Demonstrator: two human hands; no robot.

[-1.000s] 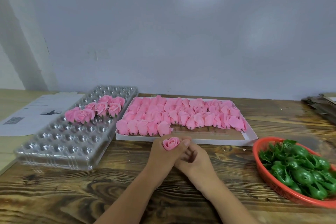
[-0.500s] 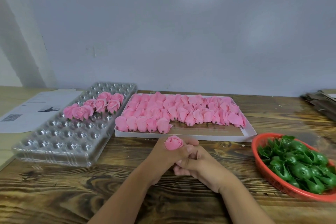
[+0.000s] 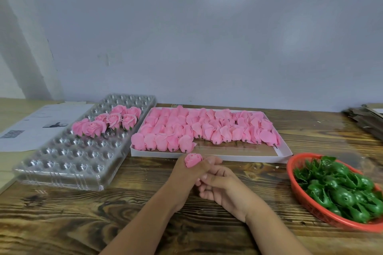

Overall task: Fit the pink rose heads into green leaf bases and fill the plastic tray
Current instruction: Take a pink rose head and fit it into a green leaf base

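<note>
At the far left I see a printed paper sheet (image 3: pixel 39 124) lying flat on the wooden table (image 3: pixel 62 219). Just beside it sits the clear plastic tray (image 3: pixel 68 161), its long side running away from me. A small cluster of finished roses (image 3: pixel 107 122) stands in the tray's far half, green showing under some of them; the near rows of pockets hold nothing.

Right of the tray, nearly touching it, is a shallow white box (image 3: pixel 286 152) packed with loose pink rose heads (image 3: pixel 199 128) lying on their sides in rows. A strip of the box floor shows along its near right edge.

In front of the box, near the middle of the table, my two hands meet. My left hand (image 3: pixel 186 174) has its fingers and thumb curled round a single rose head (image 3: pixel 193 159), which pokes up out of the top of the fist with its bud pointing up and away from me, clear of the table. My right hand (image 3: pixel 223 186) is tucked against the left one from below and to the right, fingers curled in towards it. I cannot tell whether those fingers grip anything, as the left hand hides what lies between them.

At the right edge is a red plastic basket (image 3: pixel 298 198) heaped with green leaf bases (image 3: pixel 344 190), well apart from both hands. Behind it, at the far right corner, lies a stack of flat cardboard pieces (image 3: pixel 366 119).
</note>
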